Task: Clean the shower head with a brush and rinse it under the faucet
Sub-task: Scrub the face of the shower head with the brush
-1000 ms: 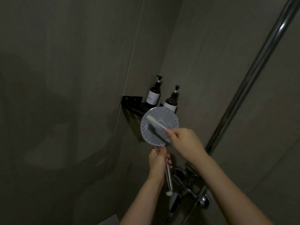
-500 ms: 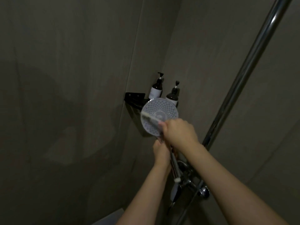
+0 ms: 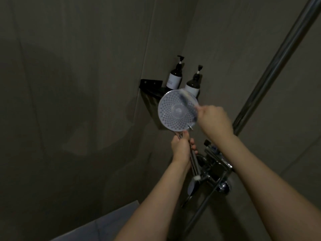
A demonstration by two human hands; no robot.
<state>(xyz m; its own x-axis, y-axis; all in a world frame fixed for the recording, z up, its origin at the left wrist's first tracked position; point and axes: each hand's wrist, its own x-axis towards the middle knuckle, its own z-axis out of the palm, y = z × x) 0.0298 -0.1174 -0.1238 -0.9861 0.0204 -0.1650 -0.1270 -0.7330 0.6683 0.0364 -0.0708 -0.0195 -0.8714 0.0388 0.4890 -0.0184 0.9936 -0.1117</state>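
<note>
Two hands, left (image 3: pixel 180 148) gripping shower head (image 3: pixel 177 113) handle, right (image 3: pixel 214 120) pressing brush (image 3: pixel 188 103) on it

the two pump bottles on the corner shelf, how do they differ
The left pump bottle stands taller and shows nearly whole; the right pump bottle sits lower, its base hidden behind the shower head. The left one's pale label shows fuller. Both are dark, upright, with black pumps, on the black corner shelf.

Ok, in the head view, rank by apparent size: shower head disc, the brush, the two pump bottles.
1. Shower head disc
2. Pump bottles: left bottle and right bottle look alike, partly hidden
3. Brush, blurred, so unsure
</note>
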